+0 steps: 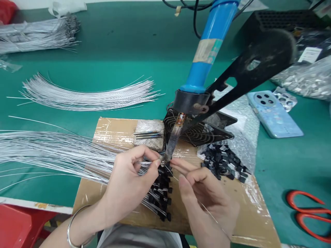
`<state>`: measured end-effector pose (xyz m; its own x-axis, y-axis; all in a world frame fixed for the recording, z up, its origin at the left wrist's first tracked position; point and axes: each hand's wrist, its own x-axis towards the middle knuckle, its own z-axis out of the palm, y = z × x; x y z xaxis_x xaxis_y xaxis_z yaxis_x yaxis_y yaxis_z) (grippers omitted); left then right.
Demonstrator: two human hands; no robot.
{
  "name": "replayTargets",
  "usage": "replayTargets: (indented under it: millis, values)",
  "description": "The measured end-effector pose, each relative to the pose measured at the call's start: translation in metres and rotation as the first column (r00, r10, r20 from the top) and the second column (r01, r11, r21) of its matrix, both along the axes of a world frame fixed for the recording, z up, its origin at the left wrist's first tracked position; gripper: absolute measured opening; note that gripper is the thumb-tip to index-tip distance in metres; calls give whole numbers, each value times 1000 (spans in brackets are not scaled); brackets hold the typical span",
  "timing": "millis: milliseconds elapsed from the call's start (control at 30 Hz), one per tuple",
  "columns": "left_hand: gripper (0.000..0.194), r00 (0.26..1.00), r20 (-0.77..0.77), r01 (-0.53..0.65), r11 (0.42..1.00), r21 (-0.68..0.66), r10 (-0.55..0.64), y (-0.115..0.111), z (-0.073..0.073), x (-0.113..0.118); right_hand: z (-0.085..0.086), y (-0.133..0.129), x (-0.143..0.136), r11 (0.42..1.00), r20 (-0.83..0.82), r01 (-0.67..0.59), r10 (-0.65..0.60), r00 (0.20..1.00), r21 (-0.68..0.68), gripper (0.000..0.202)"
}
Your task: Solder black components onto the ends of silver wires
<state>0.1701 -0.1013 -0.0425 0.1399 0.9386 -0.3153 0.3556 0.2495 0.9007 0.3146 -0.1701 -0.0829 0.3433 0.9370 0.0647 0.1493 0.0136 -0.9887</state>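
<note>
L hand (131, 182), ctr of frame, has thumb & index pinched tight on a small piece (162, 159) right by the iron's tip — exact shape too small to tell. R hand (207, 199), right of ctr, holds a thin wire (174, 177) btwn thumb & fingers; wire's upper end runs up to near the tip, other end trails toward bottom of frame. The 2 hands are near each other, fingertips on either side of the tip.

Soldering iron (209, 51) w/ blue handle hangs tilted from top ctr, tip down, held in a black bracket (258, 65) that reaches in from upper right. Grey wires (64, 151) spread from left edge to under L hand; black connectors (161, 193) sit at wire ends, just below the tip, on a cardboard sheet (248, 213). Loose pile of black parts (224, 160) lies right of ctr, partly on bubble wrap (249, 137).

Black fan (201, 134) is behind the tip; just left of it, metal pins (147, 135) rest on a wrapped block. Another wire bunch (90, 98) lies mid-left, curved; a thicker bundle (38, 32) is upper left. Blue phone (279, 117) — 4 dark lens circles — lies right; red-handled scissors (307, 210), 2 loops showing, lower right, cut off by frame edge.
</note>
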Motion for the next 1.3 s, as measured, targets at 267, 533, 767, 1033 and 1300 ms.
replayTargets:
  millis: [267,533,767,1033,1300]
  values:
    - [14,1000,3,4,1000,7,-4,0,1,-1,2,2,-2,1000,-37,-9,9,999,14,23]
    - [13,1000,-8,9,1000,4,-9,-2,-1,-2,0,1,-1,1000,-34,-10,10,999,16,22]
    - [14,1000,-10,8,1000,22,-8,-2,0,-3,0,1,-3,1000,-47,12,-12,999,8,21]
    - [13,999,-32,16,1000,17,-15,-1,-3,-3,-2,1,-3,1000,-61,9,-9,998,8,21]
    - [12,999,-41,22,1000,4,-21,-2,-1,-3,-2,0,-4,1000,-33,13,-12,999,18,21]
